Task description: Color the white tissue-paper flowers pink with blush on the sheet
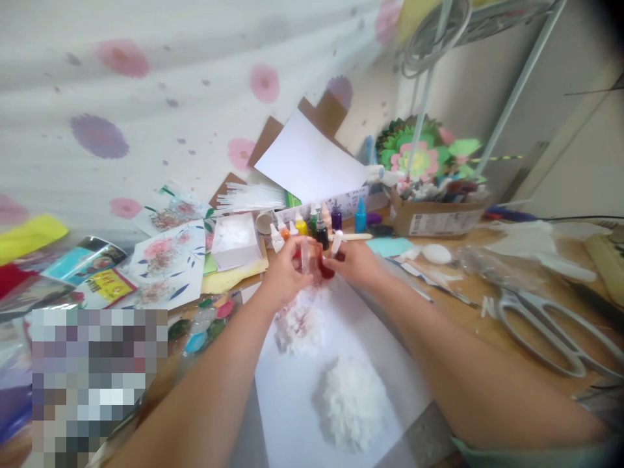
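Note:
My left hand [285, 276] is closed around a small clear container [306, 257] with a reddish tint inside. My right hand [355, 261] grips a small dark red bottle [325, 270] with a white tip, close beside the container. Blur hides whether the two touch. Just below my hands, a fluffy white flower-like piece [299, 325] with reddish stains lies on a white paper sheet [287, 416]. Nearer to me on the same sheet is a second fluffy piece [353, 403], plain white.
Several small colour bottles [320, 231] stand behind my hands. A white box [236, 240] sits left of them, and a cardboard box [436, 218] to the right. Large grey-handled scissors [541, 331] lie at right. Printed flower sheets [168, 266] and packets clutter the left.

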Tool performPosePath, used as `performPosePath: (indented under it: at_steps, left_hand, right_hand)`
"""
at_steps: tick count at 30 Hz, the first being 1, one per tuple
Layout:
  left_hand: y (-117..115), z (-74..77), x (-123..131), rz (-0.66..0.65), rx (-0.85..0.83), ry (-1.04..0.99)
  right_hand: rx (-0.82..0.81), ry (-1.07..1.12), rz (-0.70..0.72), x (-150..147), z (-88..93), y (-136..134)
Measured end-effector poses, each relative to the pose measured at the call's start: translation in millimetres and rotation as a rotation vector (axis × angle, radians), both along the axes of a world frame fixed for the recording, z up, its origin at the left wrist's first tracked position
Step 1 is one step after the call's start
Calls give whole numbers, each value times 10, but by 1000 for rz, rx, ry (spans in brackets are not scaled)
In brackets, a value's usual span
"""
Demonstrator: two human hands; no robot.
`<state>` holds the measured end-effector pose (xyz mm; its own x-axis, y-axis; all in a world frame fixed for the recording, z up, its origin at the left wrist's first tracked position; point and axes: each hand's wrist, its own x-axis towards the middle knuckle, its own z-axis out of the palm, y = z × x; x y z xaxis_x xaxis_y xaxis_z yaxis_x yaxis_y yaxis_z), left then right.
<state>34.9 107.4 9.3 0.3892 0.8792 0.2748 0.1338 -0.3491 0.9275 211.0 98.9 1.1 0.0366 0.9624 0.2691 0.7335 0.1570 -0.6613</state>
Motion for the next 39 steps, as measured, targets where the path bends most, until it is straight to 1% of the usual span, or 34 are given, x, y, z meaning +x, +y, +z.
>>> performPosePath:
  at_steps: [3,7,10,13,16,18,21,23,27,33,37,39]
  left_hand:
    - [37,16,-23,36,7,-68]
    - [32,97,-70,114,4,-110]
    - [-58,174,-130,147,-7,-102]
    - [-202,209,-202,187,-30,-41]
    - [-334,179,-237,225,-75,3]
    - [-393,141,-214,208,-94,-22]
    - [-429,93,-119,185,-81,-50]
    - [-434,78,-45,198,-52,-35]
    - [-449,65,46,207,-23,-43]
    - [-483,40,42,272,26,-4]
    - [-493,46,50,280,16,9]
    - [-495,42,52,275,17,1]
  right_hand:
    - [3,8,-39,41,-21,27]
    - [-26,-28,32,57,-1,19]
    - [-21,-6,6,86,15,9]
    - [-35,24,69,115,39,-7]
    - [-12,73,48,91,92,-45]
    - [12,131,49,34,130,-85]
    - [30,172,156,-77,148,-137]
    - [36,160,182,-128,134,-148]
    - [62,156,102,-139,105,-125]
    - [48,120,99,-123,98,-105]
    - [59,114,103,-124,96,-94]
    - [61,112,76,-119,101,-90]
